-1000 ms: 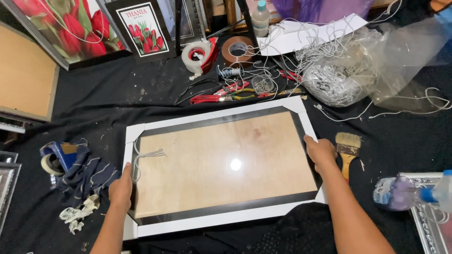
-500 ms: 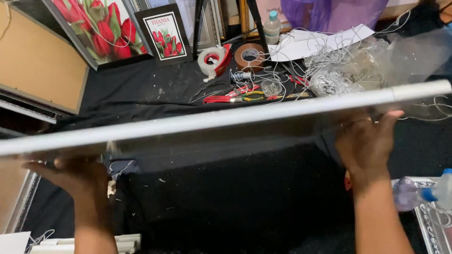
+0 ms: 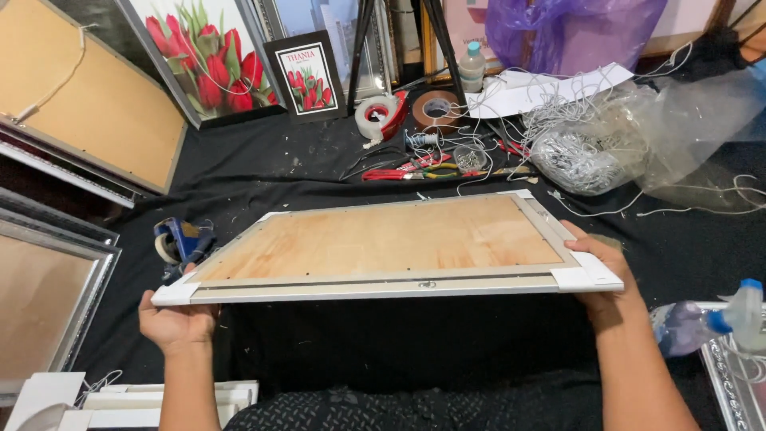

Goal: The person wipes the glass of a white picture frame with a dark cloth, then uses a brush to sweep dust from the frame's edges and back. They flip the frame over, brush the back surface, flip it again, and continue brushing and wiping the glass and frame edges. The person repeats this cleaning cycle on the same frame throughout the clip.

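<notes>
I hold a large rectangular picture frame [image 3: 383, 243] flat above a black cloth, its wooden backing board facing up. The frame's rim is silver-white with white corner guards. My left hand [image 3: 171, 319] grips the near left corner from beneath. On the other side, my right hand [image 3: 606, 275] holds the near right corner, fingers under the edge. The far edge tilts slightly away from me.
Tape rolls [image 3: 379, 116], pliers and cutters [image 3: 407, 168], a tangle of wire [image 3: 574, 152] and a plastic bag lie beyond the frame. Tulip pictures [image 3: 211, 60] lean at the back. Framed boards stand at left [image 3: 56, 279]; a spray bottle [image 3: 710, 323] lies at right.
The frame lay face up on the cloth, was lifted on edge, and is now turned over with its wooden back facing up, both hands still gripping it.
</notes>
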